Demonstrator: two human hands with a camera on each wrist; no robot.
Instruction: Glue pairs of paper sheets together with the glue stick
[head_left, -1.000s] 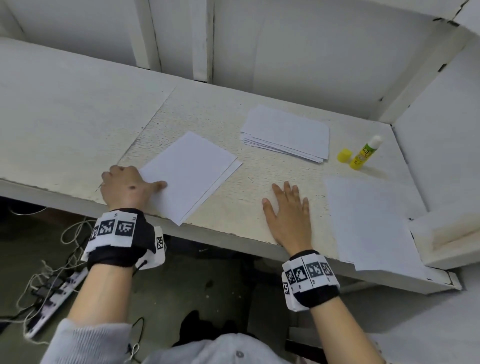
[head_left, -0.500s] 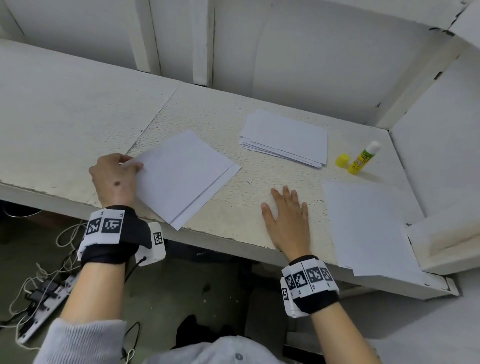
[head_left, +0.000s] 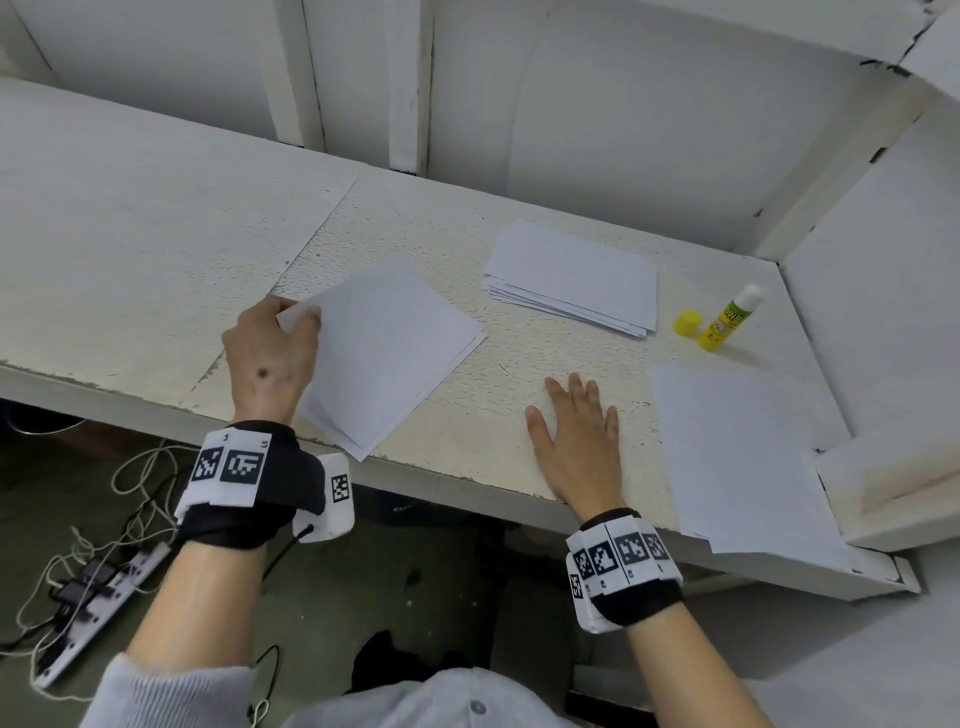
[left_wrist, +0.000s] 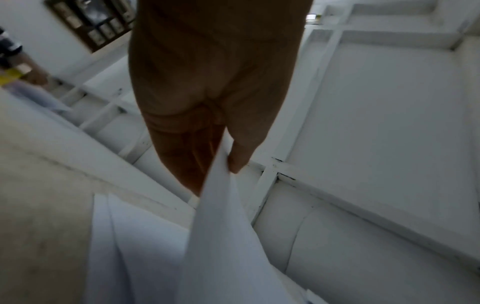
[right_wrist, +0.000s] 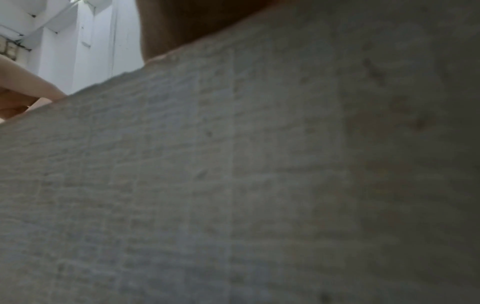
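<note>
While the right hand (head_left: 576, 431) lies flat, fingers spread, on the desk (head_left: 519, 358) near its front edge and holds nothing, the left hand (head_left: 270, 358) pinches the far left corner of a sheet of paper (head_left: 384, 338) and lifts that corner off the desk. Under this sheet more paper shows, its edges peeking out at the right and front, so it seems to be a small pile of joined pairs; whether the raised sheet is glued I cannot tell. Right of the flat hand lies a larger sheet (head_left: 743, 457), hanging a little over the desk's front edge. Farther back, a stack of paper (head_left: 571, 275) waits beyond the hands, so I judge that plenty of pairs remain. Right of that stack stands the glue stick (head_left: 727, 322), open, with its yellow cap (head_left: 687, 322) just beside it; neither hand is near it.

Only the left wrist view shows the grip itself: the thumb (left_wrist: 241, 152) on one face of the raised sheet and the fingers (left_wrist: 182, 160) behind it. In the right wrist view the desk surface fills nearly everything, which fits a palm lying on it.
</note>
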